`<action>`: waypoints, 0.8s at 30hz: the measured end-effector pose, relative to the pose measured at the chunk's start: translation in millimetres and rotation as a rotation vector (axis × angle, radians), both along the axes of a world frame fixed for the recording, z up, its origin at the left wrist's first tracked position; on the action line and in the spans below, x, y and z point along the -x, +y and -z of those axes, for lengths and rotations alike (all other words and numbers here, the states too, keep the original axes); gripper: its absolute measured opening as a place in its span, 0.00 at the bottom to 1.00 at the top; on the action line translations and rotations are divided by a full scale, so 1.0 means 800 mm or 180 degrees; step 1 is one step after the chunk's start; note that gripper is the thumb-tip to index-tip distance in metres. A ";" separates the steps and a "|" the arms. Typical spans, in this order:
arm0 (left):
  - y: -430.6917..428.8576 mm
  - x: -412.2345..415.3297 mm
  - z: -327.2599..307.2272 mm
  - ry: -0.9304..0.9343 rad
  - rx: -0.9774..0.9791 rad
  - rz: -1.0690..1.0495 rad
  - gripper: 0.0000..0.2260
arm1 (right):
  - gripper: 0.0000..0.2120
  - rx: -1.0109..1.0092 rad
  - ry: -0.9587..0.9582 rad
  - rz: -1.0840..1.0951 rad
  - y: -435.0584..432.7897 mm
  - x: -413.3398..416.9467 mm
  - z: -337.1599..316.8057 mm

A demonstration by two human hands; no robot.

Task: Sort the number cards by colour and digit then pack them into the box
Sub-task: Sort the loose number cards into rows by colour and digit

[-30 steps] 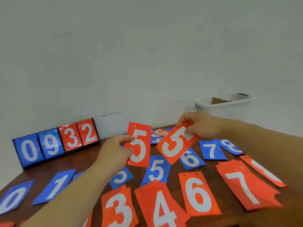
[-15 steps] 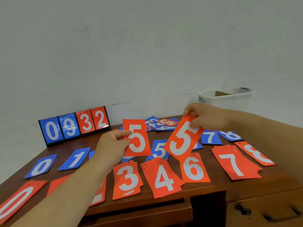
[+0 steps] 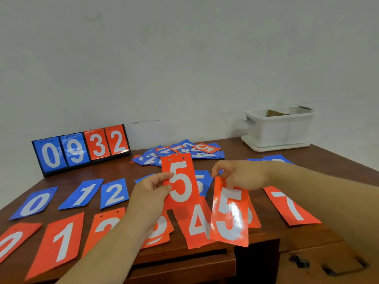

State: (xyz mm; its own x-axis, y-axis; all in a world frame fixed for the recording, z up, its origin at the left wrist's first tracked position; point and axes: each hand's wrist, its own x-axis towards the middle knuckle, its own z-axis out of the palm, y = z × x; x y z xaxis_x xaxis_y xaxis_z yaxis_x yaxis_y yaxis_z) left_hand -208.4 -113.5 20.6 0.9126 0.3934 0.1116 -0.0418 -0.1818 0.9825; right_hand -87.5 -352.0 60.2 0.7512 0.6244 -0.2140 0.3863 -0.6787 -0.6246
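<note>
While in left hand (image 3: pixel 150 195), card (image 3: pixel 181 181) upright.

L hand (image 3: pixel 150 193), R hand (image 3: pixel 240 175), both pinching cards (image 3: pixel 181 182)

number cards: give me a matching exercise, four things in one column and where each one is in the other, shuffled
1. upper red 5 card
2. lower red 5 card
3. white box
4. blue 0 card

a. far right corner of the table
b. pinched by the right hand
c. lying flat at the left
d. held by the left hand

Pairs: 1-d, 2-b, 3-a, 4-c
</note>
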 end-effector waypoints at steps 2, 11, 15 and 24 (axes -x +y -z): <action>-0.015 -0.008 0.018 0.0133 0.0426 0.0117 0.14 | 0.19 0.0054 0.0199 0.0034 0.007 -0.002 0.026; -0.038 -0.027 0.049 0.0487 0.0447 0.0141 0.14 | 0.15 0.0582 0.0088 0.0009 -0.025 -0.007 0.043; -0.043 -0.024 0.042 0.0489 0.0155 0.0183 0.14 | 0.14 0.0626 -0.0057 0.0028 -0.036 -0.008 0.035; -0.039 -0.017 0.031 0.0446 -0.0200 0.0068 0.12 | 0.26 0.0394 -0.1036 -0.0306 -0.008 -0.022 0.036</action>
State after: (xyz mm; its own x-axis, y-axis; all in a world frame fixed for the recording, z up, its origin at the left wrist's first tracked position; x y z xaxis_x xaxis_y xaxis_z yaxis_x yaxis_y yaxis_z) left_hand -195.2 -144.8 -4.2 0.9290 0.3700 0.0065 0.0903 -0.2436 0.9657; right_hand -70.0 -358.2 31.6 0.7316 0.6798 -0.0517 0.6171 -0.6925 -0.3738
